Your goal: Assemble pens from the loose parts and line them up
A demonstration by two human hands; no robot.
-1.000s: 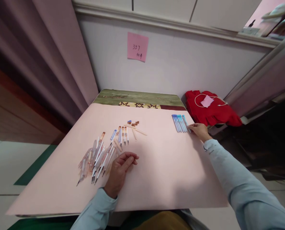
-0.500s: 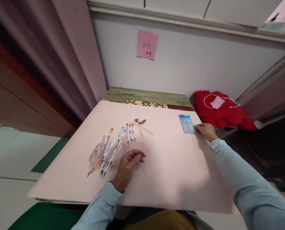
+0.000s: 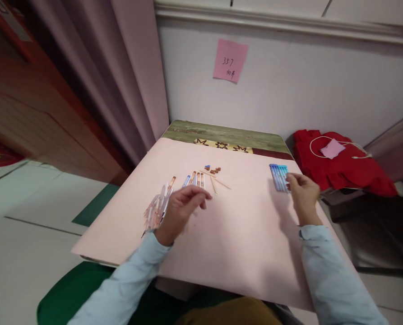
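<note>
A pink sheet [image 3: 242,234] covers the table. My left hand [image 3: 181,210] hovers just above it with fingers curled and thumb near the fingertips; nothing shows in it. It is beside a loose pile of clear and orange pens [image 3: 155,208]. Beyond it lie a short row of pens [image 3: 196,179], thin refills [image 3: 219,183] and small brown and blue caps [image 3: 214,170]. My right hand [image 3: 303,193] is curled with its back towards me, its fingertips at the near end of a neat row of blue pens [image 3: 278,176]. I see nothing held in it.
A pink sticky note [image 3: 230,60] hangs on the wall behind. A red cloth bag [image 3: 343,169] with a white cord and a pink slip lies right of the table. Curtains [image 3: 130,81] hang at the left. A green seat [image 3: 69,293] shows below the table edge.
My left hand lifted off the sheet and moved towards the pens ahead of it. My right hand drew back slightly from the blue pens. The view swung to the left.
</note>
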